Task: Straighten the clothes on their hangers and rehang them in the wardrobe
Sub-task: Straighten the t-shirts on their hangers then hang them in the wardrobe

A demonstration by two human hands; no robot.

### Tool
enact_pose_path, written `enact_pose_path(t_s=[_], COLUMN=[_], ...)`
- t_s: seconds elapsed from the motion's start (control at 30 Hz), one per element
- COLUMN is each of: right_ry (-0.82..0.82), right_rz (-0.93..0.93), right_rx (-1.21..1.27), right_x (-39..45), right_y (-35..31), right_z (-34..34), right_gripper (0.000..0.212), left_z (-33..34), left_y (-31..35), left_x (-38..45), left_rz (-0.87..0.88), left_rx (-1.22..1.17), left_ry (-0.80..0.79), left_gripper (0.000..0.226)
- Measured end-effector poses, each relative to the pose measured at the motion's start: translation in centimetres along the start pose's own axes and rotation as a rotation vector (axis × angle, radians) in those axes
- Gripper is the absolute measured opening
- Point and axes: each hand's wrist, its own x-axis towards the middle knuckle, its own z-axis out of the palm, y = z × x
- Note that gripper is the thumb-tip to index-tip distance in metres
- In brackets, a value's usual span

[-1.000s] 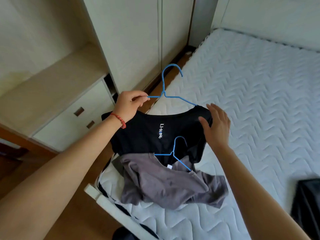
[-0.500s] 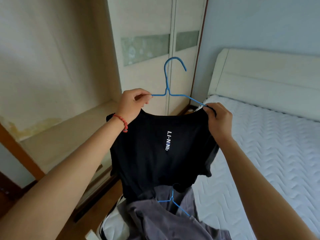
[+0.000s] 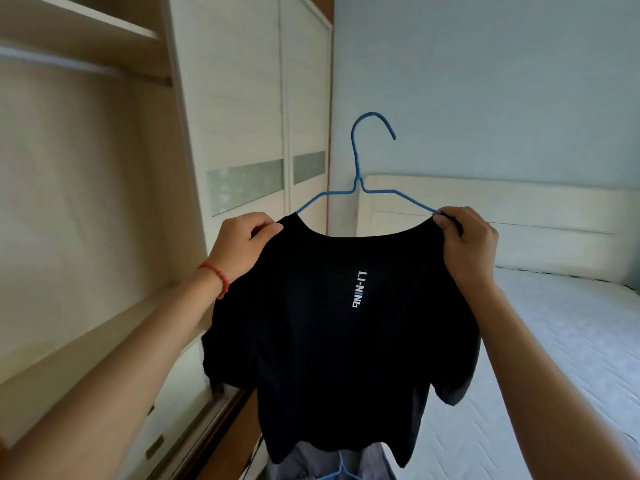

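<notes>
A black short-sleeved T-shirt with a white vertical logo [image 3: 332,327] hangs on a thin blue wire hanger [image 3: 360,188], held up in the air between the open wardrobe bay on the left and the bed on the right. The left hand [image 3: 239,244] pinches the shirt's left shoulder seam where the hanger arm runs under the cloth; its fingers are curled tight on the fabric. The right hand [image 3: 467,237] pinches the opposite shoulder, thumb and fingertips closed on both cloth and the wire tip that shows there. The hook stands upright and free above the neckline.

The step in hand looks to be squaring the shirt on the hanger. To do it well, both shoulders should be drawn outward evenly until each seam sits over the end of a wire arm and the neckline centres under the hook; right now the collar dips a little to the left of the hook, so the left side probably wants a touch more pull. Thin wire lets fabric slide, so the pull should be gentle and level, keeping the hanger from tipping. Once it sits square, one hand can shift to the hook for carrying it to the pale wooden wardrobe [image 3: 104,202].

At the bottom edge, a grey garment on a second blue hanger [image 3: 332,469] lies waiting on the white quilted mattress [image 3: 554,358].
</notes>
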Motion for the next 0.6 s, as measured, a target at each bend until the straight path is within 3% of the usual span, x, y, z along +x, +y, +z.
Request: enact_pose_path(t_s=[0.37, 0.6], right_ry=[0.228, 0.336], right_rz=[0.095, 0.060], right_rx=[-0.343, -0.491], right_x=[-4.5, -6.5], right_y=[-6.7, -8.2], right_z=[-20.3, -31.6], right_gripper=[0.018, 0.017], left_z=[2.6, 5.4], left_y=[13.8, 22.1], left_x=[-4.2, -8.0], left_rz=[0.347, 0.396], left_rx=[-0.251, -0.356], left_ry=[0.085, 0.006], left_gripper=[0.021, 0.024])
